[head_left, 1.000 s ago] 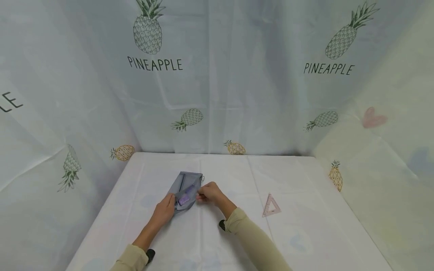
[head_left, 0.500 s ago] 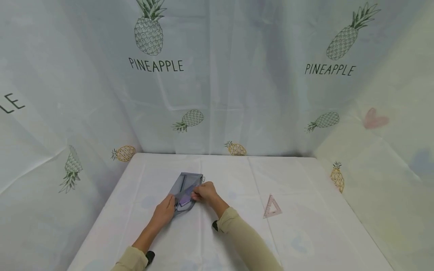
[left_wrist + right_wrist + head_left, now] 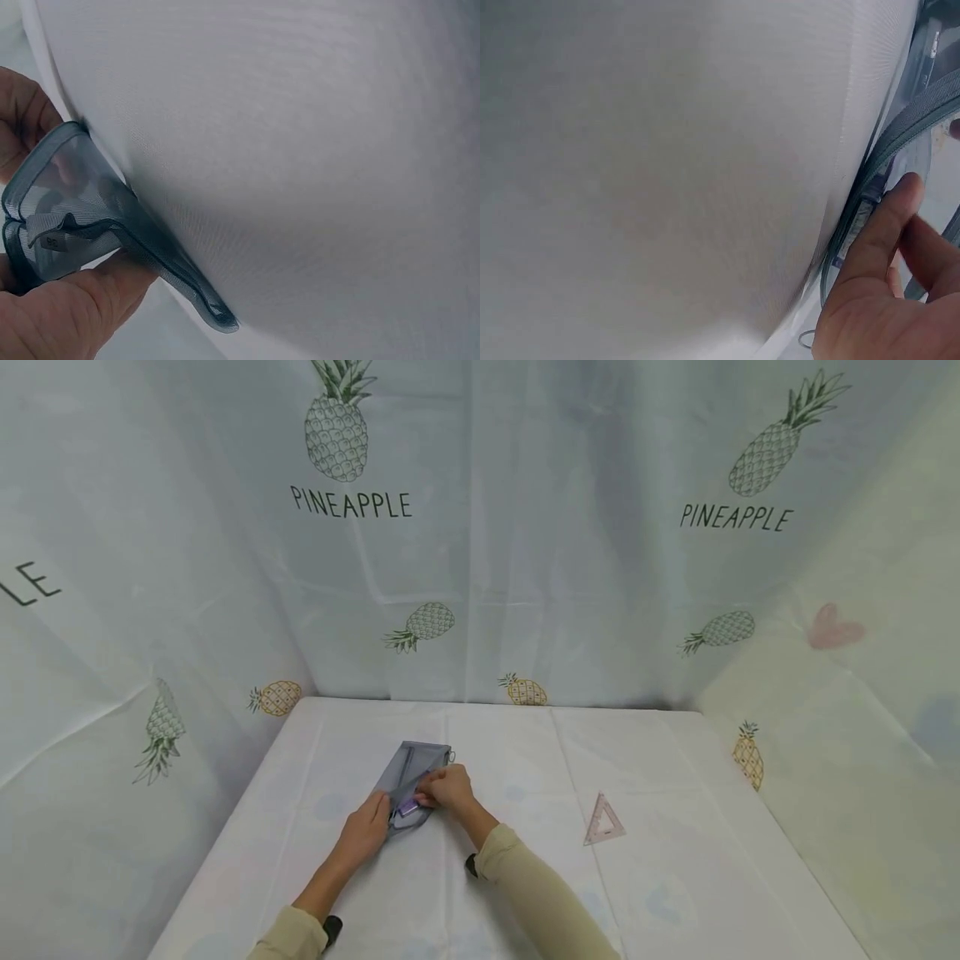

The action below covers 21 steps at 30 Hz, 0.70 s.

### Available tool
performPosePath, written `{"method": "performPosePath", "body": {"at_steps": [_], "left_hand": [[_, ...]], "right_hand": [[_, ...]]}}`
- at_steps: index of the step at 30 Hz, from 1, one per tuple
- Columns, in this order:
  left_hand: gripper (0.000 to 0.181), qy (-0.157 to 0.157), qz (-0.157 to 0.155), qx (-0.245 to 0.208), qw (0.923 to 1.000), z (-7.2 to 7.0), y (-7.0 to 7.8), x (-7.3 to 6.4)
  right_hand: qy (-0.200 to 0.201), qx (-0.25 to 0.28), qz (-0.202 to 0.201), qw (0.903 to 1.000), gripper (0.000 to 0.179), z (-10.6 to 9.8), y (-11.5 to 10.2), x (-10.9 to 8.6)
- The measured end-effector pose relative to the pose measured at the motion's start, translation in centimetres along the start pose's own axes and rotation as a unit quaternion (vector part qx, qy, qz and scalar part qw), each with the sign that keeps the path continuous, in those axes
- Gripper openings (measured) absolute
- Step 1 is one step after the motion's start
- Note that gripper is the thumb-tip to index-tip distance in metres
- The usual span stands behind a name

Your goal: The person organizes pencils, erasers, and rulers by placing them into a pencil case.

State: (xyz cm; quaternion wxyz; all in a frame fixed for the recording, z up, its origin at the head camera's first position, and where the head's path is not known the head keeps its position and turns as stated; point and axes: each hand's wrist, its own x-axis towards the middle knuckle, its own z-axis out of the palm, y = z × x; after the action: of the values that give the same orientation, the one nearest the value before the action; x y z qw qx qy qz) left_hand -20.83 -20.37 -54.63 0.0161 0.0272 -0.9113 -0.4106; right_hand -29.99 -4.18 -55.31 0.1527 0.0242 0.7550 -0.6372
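Observation:
A grey mesh zip pencil case (image 3: 400, 770) lies slanted on the table, its mouth spread apart in both wrist views. My left hand (image 3: 364, 827) grips its near left edge; in the left wrist view the thumb (image 3: 90, 300) lies along the rim. My right hand (image 3: 448, 787) has its fingers in the mouth, index finger and thumb close together beside a clear curved edge (image 3: 921, 161). I cannot tell whether they hold it. A purple item (image 3: 407, 807) shows just below those fingers. A slim pen-like thing (image 3: 932, 49) shows through the mesh.
A pale pink clear set square (image 3: 604, 833) lies on the white-covered table (image 3: 510, 735), right of my right hand. Pineapple-print cloth (image 3: 525, 610) hangs behind the table and along both sides. A small ring (image 3: 452, 757) sits at the case's far right corner.
My right hand has moved left from the case's right edge to over its mouth, covering part of the purple item. My left hand keeps its grip, and the set square lies still.

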Motion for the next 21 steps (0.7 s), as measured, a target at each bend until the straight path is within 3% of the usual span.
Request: {"method": "performPosePath", "body": {"at_steps": [3, 6, 9, 12, 15, 19, 21], "left_hand": [[0.026, -0.008, -0.003, 0.000, 1.0000, 0.1, 0.1, 0.0], [0.028, -0.013, -0.003, -0.001, 0.9999, 0.0, 0.2, 0.1], [0.030, -0.015, 0.001, -0.003, 0.9999, 0.2, 0.2, 0.1], [0.030, -0.016, 0.003, -0.004, 0.9999, 0.3, 0.1, 0.2], [0.029, -0.019, 0.003, 0.003, 0.9998, 0.4, 0.0, 0.3], [0.029, -0.022, 0.004, 0.014, 0.9997, 0.2, -0.1, 0.3], [0.028, -0.020, 0.003, 0.018, 0.9996, 0.1, -0.1, 0.3]], "right_hand": [[0.002, -0.032, -0.020, 0.9993, 0.005, -0.4, 0.1, -0.3], [0.006, -0.071, -0.066, 0.9953, 0.007, -1.1, 0.3, -0.5], [0.016, -0.141, -0.133, 0.9809, 0.012, -2.1, 0.3, -1.0], [0.031, -0.242, -0.213, 0.9461, 0.020, -3.2, 0.2, -1.8], [0.042, -0.341, -0.268, 0.9001, 0.030, -4.2, 0.2, -2.9], [0.036, -0.444, -0.282, 0.8499, 0.052, -5.5, 0.4, -4.5], [0.026, -0.486, -0.272, 0.8302, 0.065, -6.0, 0.6, -5.2]]}}
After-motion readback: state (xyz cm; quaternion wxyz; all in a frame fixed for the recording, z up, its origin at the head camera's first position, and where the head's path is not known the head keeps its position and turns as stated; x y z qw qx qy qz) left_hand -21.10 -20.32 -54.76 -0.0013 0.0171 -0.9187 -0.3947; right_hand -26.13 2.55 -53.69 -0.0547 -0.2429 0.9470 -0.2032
